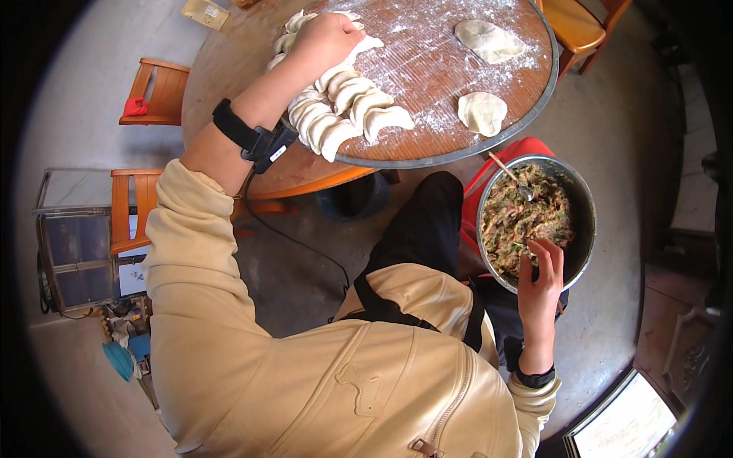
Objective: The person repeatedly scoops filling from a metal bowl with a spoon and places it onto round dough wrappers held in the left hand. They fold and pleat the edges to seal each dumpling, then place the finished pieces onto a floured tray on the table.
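Note:
My left hand point(327, 41) reaches across the round table, its fingers curled down on a folded dumpling point(369, 44) whose pointed end shows below them. Folded dumplings point(366, 106) lie in close rows beside and under that wrist. At my right, my right hand point(543, 269) hovers over the near rim of a metal pot point(585, 229), thumb and fingers apart with nothing visible held. Chopped filling point(515, 217) with green bits fills the pot's lower part. A metal spoon point(525, 192) rests in it, handle over the rim. Two flat dough wrappers point(489, 43) point(483, 113) lie on the table's right side.
White flour dusts the wooden tabletop point(421, 86). A red plastic stool point(471, 212) stands under the pot. Wooden chairs point(575, 28) point(154, 91) surround the table. A black cable point(298, 243) hangs from my left wrist device. A dark bucket point(352, 197) sits beneath the table.

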Demonstrator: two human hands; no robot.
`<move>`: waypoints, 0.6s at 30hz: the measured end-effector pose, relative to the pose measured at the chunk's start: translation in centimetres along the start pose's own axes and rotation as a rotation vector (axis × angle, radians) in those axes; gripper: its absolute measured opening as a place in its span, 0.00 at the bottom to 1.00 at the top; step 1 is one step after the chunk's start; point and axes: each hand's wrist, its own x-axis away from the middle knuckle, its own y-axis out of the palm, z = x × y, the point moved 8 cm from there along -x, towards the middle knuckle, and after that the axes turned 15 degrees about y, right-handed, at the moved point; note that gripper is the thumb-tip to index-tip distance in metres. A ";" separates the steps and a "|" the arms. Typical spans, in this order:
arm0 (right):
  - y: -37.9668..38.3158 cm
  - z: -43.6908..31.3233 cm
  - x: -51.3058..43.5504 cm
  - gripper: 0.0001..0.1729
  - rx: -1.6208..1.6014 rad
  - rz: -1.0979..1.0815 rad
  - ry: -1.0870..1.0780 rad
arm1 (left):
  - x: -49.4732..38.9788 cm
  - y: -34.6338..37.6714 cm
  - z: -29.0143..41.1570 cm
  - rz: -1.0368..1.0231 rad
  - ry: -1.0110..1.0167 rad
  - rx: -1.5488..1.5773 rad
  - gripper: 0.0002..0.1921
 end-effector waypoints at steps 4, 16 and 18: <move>0.1 0.3 0.0 0.15 -0.012 -0.007 0.009 | -1.0 -0.6 -0.7 -0.013 -0.041 -0.025 0.15; -0.8 1.8 1.0 0.13 -0.014 0.022 0.029 | -0.4 -0.9 2.5 0.048 0.075 -0.115 0.13; -1.0 2.3 1.3 0.13 -0.023 0.025 0.048 | 0.0 -1.9 4.6 0.103 0.100 -0.062 0.12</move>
